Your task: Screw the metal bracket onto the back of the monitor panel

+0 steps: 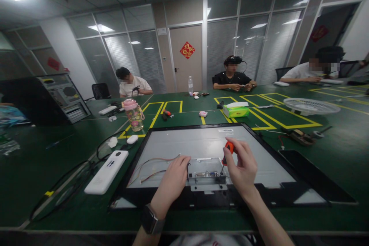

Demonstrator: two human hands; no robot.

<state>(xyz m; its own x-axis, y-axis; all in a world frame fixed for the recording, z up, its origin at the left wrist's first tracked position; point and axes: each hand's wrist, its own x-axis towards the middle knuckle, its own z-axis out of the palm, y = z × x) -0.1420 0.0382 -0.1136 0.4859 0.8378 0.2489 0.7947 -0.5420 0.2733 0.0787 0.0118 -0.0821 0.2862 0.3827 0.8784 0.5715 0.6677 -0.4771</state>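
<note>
A large flat display panel (259, 161) with a black frame lies face down or up, I cannot tell which, on the green table in front of me. On its near middle sits a small metal housing (206, 165) with circuit parts and ports along its near side. My left hand (175, 175) grips the left end of this housing, its thumb hidden. In my right hand (242, 165) is a red and black screwdriver (228, 151), pinched by the handle. Its shaft points down at the housing's right end. Thin loose wires (150, 161) lie on the panel left of my left hand.
Left of the panel lie a white power bank (107, 173) and black cables (62, 188). A pink-lidded bottle (134, 117) and a tissue pack (236, 110) stand beyond it. A dark flat slab (314, 175) lies at right. Three people sit across the table.
</note>
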